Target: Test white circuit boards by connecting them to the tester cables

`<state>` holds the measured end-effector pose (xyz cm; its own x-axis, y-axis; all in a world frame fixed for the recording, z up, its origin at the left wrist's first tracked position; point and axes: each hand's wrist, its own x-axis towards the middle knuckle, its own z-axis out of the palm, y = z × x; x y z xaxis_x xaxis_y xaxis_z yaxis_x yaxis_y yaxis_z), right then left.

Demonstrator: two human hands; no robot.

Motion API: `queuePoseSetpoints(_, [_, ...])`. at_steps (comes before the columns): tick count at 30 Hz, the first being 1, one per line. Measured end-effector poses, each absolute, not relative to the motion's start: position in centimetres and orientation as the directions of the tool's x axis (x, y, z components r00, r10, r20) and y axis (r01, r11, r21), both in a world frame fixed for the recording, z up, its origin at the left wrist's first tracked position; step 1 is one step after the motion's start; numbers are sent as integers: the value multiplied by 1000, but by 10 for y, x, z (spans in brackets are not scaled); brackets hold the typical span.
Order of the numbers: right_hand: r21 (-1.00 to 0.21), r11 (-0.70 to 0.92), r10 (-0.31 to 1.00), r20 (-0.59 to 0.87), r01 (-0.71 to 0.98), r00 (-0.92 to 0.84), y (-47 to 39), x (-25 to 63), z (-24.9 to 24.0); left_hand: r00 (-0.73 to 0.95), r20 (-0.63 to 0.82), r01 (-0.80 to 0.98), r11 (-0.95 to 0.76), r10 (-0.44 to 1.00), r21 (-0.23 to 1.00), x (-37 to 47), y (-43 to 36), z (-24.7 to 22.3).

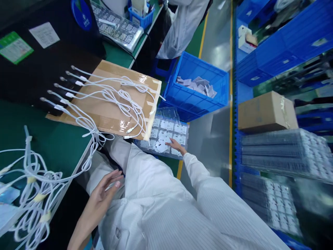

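White plates (166, 125) sit in a clear tray (170, 156) set low, apparently within one arm's stretch: the right hand (176, 144) reaches down with fingers extended at one loose plate (161, 146); whether they pinch it cannot be told. The left hand (104, 192) hangs bare, fingers slightly curled, thumb apart, seemingly idle. Above the tray, cardboard (109, 119) juts past the surface (52, 139), probably to support white cables (87, 123). Just beyond stands a blue box (189, 104).
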<state>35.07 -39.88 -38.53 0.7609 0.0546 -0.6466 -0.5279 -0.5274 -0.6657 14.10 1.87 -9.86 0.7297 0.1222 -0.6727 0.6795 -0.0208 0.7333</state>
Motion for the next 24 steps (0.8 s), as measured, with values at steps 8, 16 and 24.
queuePoseSetpoints(8, [-692, -469, 84, -653, -548, 753, -410, 319, -369, 694, -704, 714, -15, 154, 700, 145, 16, -89])
queuePoseSetpoints(16, [-695, -338, -25, -667, -635, 744, -395, 218, -385, 727, -676, 683, -29, 121, 730, 144, 15, -96])
queuePoseSetpoints(24, [-644, -275, -19, -739, -714, 673, -400, 253, -390, 733, -668, 678, -55, 132, 733, 149, 13, -90])
